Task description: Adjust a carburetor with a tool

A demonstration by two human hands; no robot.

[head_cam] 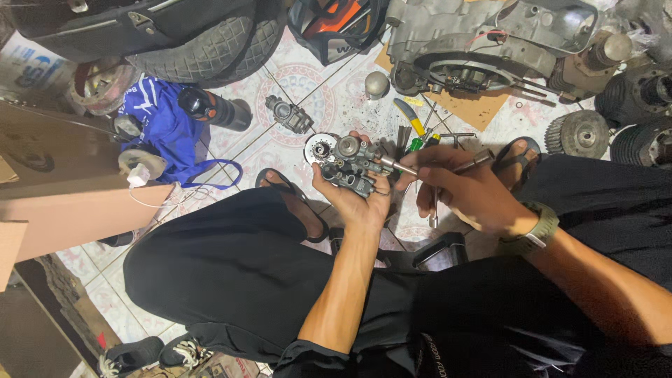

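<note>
My left hand (355,197) cradles a small grey metal carburettor (350,163) above the tiled floor, fingers wrapped under it. My right hand (467,192) grips a thin metal tool (435,169) whose tip touches the carburettor's right side. A watch with an olive strap (537,229) is on my right wrist. I sit crouched in black trousers, knees either side of the hands.
A second carburettor (289,115) lies on the floor beyond. An engine block (483,42) stands at top right, beside finned cylinders (640,105). Screwdrivers (413,126), a tyre (210,45), a blue cloth (164,129) and cardboard (63,210) surround the spot.
</note>
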